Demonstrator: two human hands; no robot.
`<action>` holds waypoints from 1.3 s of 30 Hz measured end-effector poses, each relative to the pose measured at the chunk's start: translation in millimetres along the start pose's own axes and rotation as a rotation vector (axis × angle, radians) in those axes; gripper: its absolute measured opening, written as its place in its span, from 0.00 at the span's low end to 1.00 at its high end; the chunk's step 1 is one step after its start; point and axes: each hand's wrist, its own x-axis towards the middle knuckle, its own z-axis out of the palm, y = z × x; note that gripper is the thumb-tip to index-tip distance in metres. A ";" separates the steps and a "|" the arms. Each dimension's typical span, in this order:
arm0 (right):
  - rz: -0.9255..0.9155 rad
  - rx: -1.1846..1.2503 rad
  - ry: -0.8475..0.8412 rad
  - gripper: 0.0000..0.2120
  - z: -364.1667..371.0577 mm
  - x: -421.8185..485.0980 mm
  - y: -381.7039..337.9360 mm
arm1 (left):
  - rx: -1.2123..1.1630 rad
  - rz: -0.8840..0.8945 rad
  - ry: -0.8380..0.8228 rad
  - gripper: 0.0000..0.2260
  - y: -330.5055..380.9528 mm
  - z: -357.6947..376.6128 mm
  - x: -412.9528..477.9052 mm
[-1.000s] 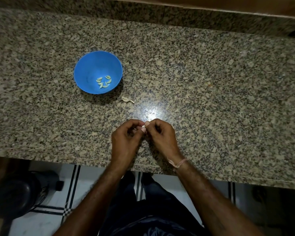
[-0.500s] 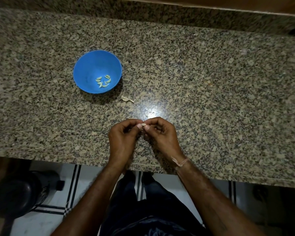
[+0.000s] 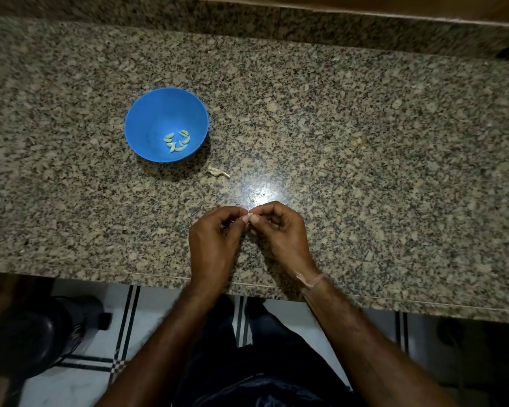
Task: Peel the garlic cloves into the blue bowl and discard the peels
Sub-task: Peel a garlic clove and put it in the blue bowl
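I'd say the left hand [image 3: 212, 239] and right hand [image 3: 279, 233], fingers curled, both pinch 1 tiny garlic clove [image 3: 250, 215] above the desk [image 3: 365, 171]; it looks light, firm, slippery once bared, its skin papery; best nipped at the ends; the blue bowl [image 3: 147, 113] sits well apart.

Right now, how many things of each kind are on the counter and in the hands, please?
Blue bowl: 1
Peeled cloves in bowl: about 6
Loose garlic piece on counter: 1
Clove pinched by left hand and right hand: 1
Total: about 9

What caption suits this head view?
Over granite counter, left hand and right hand pinch a garlic clove; peeled cloves lie in blue bowl.
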 end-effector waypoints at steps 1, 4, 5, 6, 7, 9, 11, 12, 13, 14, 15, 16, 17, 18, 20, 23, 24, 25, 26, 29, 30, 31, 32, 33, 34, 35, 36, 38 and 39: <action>-0.003 0.002 0.004 0.06 -0.2 0.1 0.4 | 0.037 0.021 0.003 0.05 -0.5 -0.1 0.4; -0.027 -0.030 0.013 0.05 -0.6 0.8 0.2 | 0.101 0.069 0.004 0.05 -1.3 -1.0 2.2; -0.034 -0.038 0.012 0.05 -0.6 1.1 -0.1 | 0.110 0.083 0.002 0.05 -1.1 -1.2 2.5; -0.036 -0.041 0.011 0.05 -0.7 1.4 -0.2 | 0.122 0.097 -0.002 0.06 -0.8 -1.5 2.5; -0.039 -0.047 0.010 0.04 -1.0 2.1 0.0 | 0.135 0.109 -0.009 0.06 -0.9 -1.9 2.7; -0.058 -0.081 0.012 0.04 -1.9 3.9 0.9 | 0.154 0.123 -0.024 0.06 -1.4 -2.8 3.7; -0.077 -0.109 0.009 0.03 -2.5 4.8 1.4 | 0.166 0.126 -0.032 0.06 -1.4 -3.2 4.9; -0.079 -0.111 0.009 0.03 -2.5 4.9 1.2 | 0.178 0.127 -0.033 0.06 -1.4 -3.1 5.6; -0.081 -0.106 0.010 0.03 -2.2 4.4 0.3 | 0.199 0.136 -0.034 0.06 -1.1 -3.0 6.2; -0.083 -0.103 0.013 0.03 -1.8 4.1 -0.2 | 0.224 0.150 -0.033 0.05 -0.5 -2.9 6.6; -0.084 -0.104 0.015 0.03 -1.5 3.9 -0.6 | 0.248 0.167 -0.034 0.04 -0.2 -2.7 6.7; -0.086 -0.113 0.016 0.03 -1.4 4.0 -0.5 | 0.267 0.181 -0.038 0.03 -0.3 -2.5 7.0; -0.088 -0.122 0.016 0.03 -1.7 4.3 0.1 | 0.282 0.192 -0.044 0.03 -1.3 -2.0 7.2; -0.091 -0.127 0.011 0.03 -2.0 4.5 0.3 | 0.293 0.203 -0.052 0.03 -2.8 -1.5 7.4; -0.083 -0.116 -0.003 0.03 -2.4 4.6 0.7 | 0.305 0.211 -0.070 0.08 -5.5 0.1 8.0; -0.080 -0.107 0.004 0.02 -1.2 3.2 -1.2 | 0.318 0.201 -0.072 0.08 -8.4 2.5 9.7; -0.085 -0.113 0.008 0.02 -0.5 3.0 -1.7 | 0.319 0.196 -0.071 0.06 -8.8 2.9 10.1; -0.089 -0.121 0.011 0.02 -0.2 3.2 -1.9 | 0.317 0.192 -0.070 0.05 -9.3 3.1 10.1; -0.093 -0.129 0.011 0.02 0.1 3.4 -1.9 | 0.313 0.187 -0.069 0.05 -9.0 3.0 10.0; -0.073 -0.125 0.005 0.02 0.0 4.4 0.4 | 0.273 0.153 -0.058 0.03 -8.0 2.0 10.8; -0.053 -0.111 0.003 0.02 -0.2 4.6 1.4 | 0.262 0.137 -0.052 0.03 -7.5 1.8 11.2; -0.032 -0.093 0.003 0.03 -0.4 4.7 2.2 | 0.253 0.118 -0.047 0.04 -7.2 1.8 11.6; -0.013 -0.078 0.003 0.03 -0.6 4.6 2.6 | 0.246 0.098 -0.044 0.04 -6.9 1.6 11.7; -0.001 -0.064 0.005 0.04 -0.7 4.7 3.1 | 0.237 0.080 -0.042 0.04 -7.0 1.5 11.5; 0.008 -0.052 0.005 0.04 -0.6 4.5 3.3 | 0.216 0.062 -0.041 0.03 -7.2 1.5 10.9; 0.016 -0.041 0.006 0.04 -0.6 4.4 3.4 | 0.181 0.041 -0.041 0.03 -7.2 1.3 10.1; 0.025 -0.029 0.011 0.05 -0.3 4.3 3.5 | 0.136 0.016 -0.043 0.03 -7.0 1.0 9.2; 0.035 -0.007 0.026 0.05 0.4 4.1 3.6 | 0.066 -0.025 -0.058 0.03 -6.2 -0.1 6.6; 0.037 0.000 0.032 0.05 0.7 4.4 4.3 | 0.044 -0.039 -0.069 0.03 -5.8 -0.2 5.2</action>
